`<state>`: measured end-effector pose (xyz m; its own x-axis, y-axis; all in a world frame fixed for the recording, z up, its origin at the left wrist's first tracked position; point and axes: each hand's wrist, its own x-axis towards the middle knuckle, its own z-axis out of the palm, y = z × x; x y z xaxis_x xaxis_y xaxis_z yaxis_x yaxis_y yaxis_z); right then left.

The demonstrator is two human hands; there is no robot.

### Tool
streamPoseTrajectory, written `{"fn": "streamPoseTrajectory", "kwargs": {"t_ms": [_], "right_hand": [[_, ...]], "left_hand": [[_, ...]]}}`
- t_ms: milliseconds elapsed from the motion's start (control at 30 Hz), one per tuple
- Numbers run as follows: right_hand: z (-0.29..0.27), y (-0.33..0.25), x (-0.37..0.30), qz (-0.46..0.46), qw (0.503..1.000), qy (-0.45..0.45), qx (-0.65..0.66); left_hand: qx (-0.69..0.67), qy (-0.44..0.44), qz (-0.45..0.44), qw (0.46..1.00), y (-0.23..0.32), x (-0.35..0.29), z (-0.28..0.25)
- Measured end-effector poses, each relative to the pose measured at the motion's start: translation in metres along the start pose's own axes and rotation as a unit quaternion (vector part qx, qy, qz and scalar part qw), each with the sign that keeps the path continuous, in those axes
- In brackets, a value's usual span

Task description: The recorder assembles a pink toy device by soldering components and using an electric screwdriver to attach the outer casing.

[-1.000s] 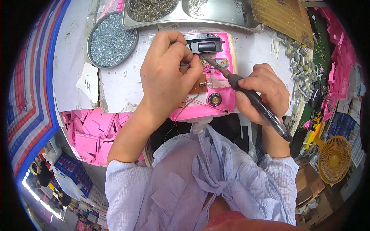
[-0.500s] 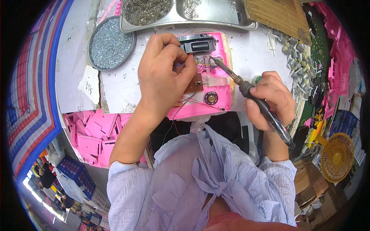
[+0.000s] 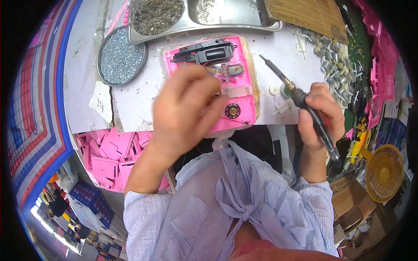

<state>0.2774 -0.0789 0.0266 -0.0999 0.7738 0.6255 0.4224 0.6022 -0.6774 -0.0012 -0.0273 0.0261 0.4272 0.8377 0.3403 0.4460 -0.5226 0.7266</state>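
My right hand (image 3: 321,115) grips a soldering iron (image 3: 299,95) by its black handle. Its tip points up and left, off the workpiece and clear of everything. A pink plastic casing (image 3: 244,103) lies on the bench in front of me. It carries a black housing (image 3: 210,53), a small silver motor (image 3: 235,69) with thin wires, a clear plastic piece (image 3: 238,91) and a round speaker (image 3: 232,111). Over the casing's left side hovers my left hand (image 3: 185,106), its fingers bent and smeared by motion; whether they hold anything is not visible. The hand hides the brown circuit board.
At the back left stands a round pan (image 3: 99,65) of small screws, beside a metal tray (image 3: 209,30) holding small metal parts. Cardboard (image 3: 307,18) lies back right, above heaped small motors (image 3: 335,67). Pink plastic parts (image 3: 112,150) are piled below the bench's left edge.
The soldering iron has lifted off the wiring near the motor and moved right. My left hand has come down toward me, away from the wires. The view has shifted slightly.
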Motion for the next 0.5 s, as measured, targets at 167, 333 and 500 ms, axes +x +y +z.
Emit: {"fn": "streamPoseTrajectory", "kwargs": {"t_ms": [167, 333, 500], "right_hand": [[0.011, -0.007, -0.003, 0.113, 0.993, 0.024, 0.028], [0.043, -0.005, 0.004, 0.196, 0.98, 0.004, 0.044], [0.079, 0.006, 0.019, 0.179, 0.98, -0.031, 0.078]], "left_hand": [[0.065, -0.078, 0.075, 0.992, -0.007, 0.01, 0.026], [-0.094, -0.096, -0.076, 0.988, -0.012, 0.014, 0.014], [-0.204, -0.051, -0.196, 0.958, -0.011, 0.012, 0.021]]}}
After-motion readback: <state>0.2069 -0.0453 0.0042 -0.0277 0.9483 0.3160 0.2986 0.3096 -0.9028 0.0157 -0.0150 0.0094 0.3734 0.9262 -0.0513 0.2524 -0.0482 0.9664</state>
